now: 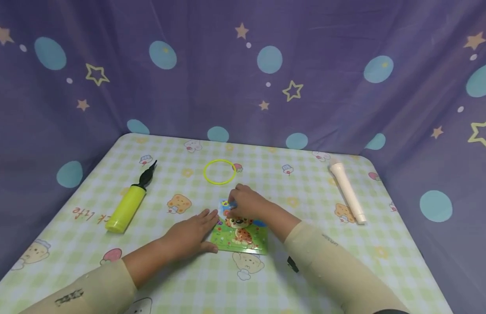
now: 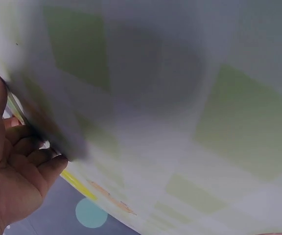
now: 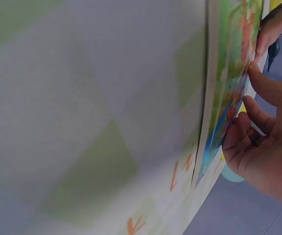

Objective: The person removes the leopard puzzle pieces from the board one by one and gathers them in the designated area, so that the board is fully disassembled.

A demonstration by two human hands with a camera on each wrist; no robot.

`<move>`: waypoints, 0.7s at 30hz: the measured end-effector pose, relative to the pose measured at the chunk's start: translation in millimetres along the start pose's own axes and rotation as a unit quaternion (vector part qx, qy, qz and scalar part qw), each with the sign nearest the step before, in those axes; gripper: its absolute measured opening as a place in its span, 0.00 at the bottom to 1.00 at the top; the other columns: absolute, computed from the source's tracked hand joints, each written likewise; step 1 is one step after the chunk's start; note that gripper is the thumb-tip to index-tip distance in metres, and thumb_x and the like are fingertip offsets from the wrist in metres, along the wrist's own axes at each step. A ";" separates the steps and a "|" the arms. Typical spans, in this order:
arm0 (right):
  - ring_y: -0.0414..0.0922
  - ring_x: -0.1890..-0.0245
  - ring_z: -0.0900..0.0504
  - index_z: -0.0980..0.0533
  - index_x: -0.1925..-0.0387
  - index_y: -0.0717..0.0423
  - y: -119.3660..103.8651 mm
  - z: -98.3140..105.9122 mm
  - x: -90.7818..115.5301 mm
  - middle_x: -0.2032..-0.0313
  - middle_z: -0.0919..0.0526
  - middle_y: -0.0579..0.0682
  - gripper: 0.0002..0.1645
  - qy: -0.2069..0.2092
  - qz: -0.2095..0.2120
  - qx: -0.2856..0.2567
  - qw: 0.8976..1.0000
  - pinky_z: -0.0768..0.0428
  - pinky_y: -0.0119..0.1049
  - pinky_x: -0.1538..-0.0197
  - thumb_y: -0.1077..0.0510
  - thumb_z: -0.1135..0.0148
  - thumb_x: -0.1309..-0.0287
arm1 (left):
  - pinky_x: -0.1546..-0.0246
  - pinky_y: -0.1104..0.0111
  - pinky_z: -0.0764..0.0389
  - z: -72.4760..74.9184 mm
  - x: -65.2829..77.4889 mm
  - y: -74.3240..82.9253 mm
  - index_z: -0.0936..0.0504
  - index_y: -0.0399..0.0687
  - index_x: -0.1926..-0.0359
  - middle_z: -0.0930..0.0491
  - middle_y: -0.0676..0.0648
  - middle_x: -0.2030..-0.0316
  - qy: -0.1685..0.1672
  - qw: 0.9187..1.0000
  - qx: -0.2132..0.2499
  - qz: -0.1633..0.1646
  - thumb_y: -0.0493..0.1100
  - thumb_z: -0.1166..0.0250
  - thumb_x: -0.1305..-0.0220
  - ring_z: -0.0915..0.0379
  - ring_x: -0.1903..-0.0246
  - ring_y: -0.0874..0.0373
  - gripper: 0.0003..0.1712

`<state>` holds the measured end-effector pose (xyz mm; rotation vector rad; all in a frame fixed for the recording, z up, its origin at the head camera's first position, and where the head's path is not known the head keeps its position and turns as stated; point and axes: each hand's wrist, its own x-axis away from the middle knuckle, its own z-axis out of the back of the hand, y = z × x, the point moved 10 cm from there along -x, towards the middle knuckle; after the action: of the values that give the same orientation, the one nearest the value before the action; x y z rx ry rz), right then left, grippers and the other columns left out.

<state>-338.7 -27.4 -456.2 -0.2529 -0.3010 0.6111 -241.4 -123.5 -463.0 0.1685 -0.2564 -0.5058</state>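
A flat picture board (image 1: 243,242) with a spotted cartoon leopard on a green and blue scene lies on the table between the hands. My left hand (image 1: 190,233) rests at its left edge, fingers extended and thumb near the lower left corner. Over the upper part of the board is my right hand (image 1: 248,203), hiding some of the picture. In the right wrist view, the thumb and bent fingers of the right hand (image 3: 273,132) touch the picture side, with a gap between thumb and forefinger. The left wrist view catches the left hand (image 2: 18,166) along the board's edge.
Behind the board lies a thin yellow ring (image 1: 220,172). A yellow-green hand pump (image 1: 127,208) with a black nozzle is at the left, a pale beige tube (image 1: 348,192) at the right. A small black item (image 1: 292,264) shows beside the right sleeve. Patterned curtains (image 1: 227,87) enclose the table.
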 end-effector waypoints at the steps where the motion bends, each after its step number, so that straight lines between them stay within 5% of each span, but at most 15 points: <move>1: 0.42 0.53 0.27 0.22 0.49 0.47 0.8 0.0 -0.4 0.55 0.28 0.44 0.26 0.000 -0.004 -0.007 1.000 0.25 0.38 0.45 0.39 0.31 0.44 | 0.36 0.48 0.32 0.2 0.1 -0.3 0.41 0.46 0.25 0.46 0.47 0.24 0.000 1.000 -0.004 0.003 0.70 0.38 0.42 0.50 0.26 0.46 0.52; 21: 0.45 0.53 0.22 0.25 0.50 0.52 2.4 0.9 -10.8 0.55 0.20 0.46 0.28 -0.056 -0.033 -0.051 0.997 0.24 0.41 0.45 0.40 0.30 0.45 | 0.33 0.49 0.36 0.9 1.0 3.9 0.40 0.42 0.26 0.47 0.44 0.24 -0.001 1.000 -0.003 -0.009 0.68 0.38 0.39 0.52 0.25 0.45 0.51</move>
<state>-348.7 -31.9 -458.3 -0.3064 -0.4474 0.5469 -239.0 -120.7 -461.1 0.1653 -0.2564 -0.5250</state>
